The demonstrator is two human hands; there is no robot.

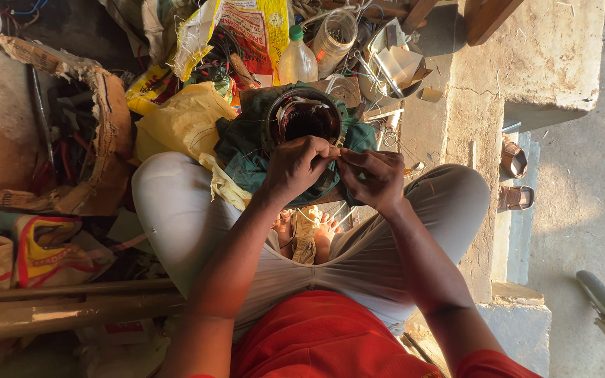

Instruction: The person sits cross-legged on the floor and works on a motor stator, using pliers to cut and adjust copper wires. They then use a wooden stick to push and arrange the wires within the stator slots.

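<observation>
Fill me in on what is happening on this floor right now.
A person sits cross-legged with both hands together over a round motor stator that rests on a green cloth. The left hand and the right hand pinch something thin between their fingertips; it is too small to identify. A plastic bottle, a yellow bag and mixed clutter lie around.

What the pinched fingertips [336, 152] hold is too small to tell.

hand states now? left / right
Left hand: closed, pinching a thin wire end over the motor stator.
Right hand: closed, pinching the same thin wire.
</observation>
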